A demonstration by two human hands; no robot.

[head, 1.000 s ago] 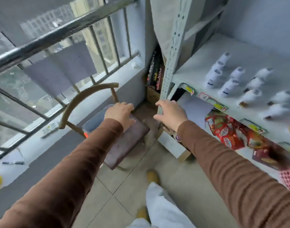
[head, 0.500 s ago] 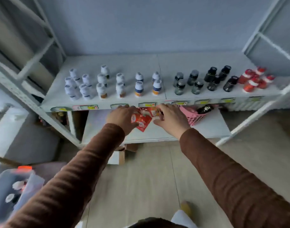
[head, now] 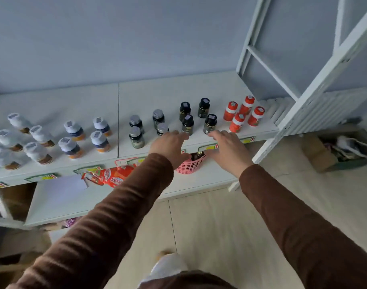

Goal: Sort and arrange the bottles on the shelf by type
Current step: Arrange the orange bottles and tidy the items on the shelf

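Four black bottles (head: 197, 116) stand upright near the front edge of the shelf (head: 199, 88), red bottles (head: 243, 113) toward its right end, grey-capped ones (head: 149, 128) and white ones (head: 53, 136) to the left. My left hand (head: 170, 146) and right hand (head: 228, 146) reach over that front edge, fingers spread loose, holding nothing. I judge these small and light, stiff-walled, easily tipped; I would grip round the body below the cap. Half a second ago both hands were lower, at the red packets (head: 111, 177) by the pink basket (head: 189, 165).
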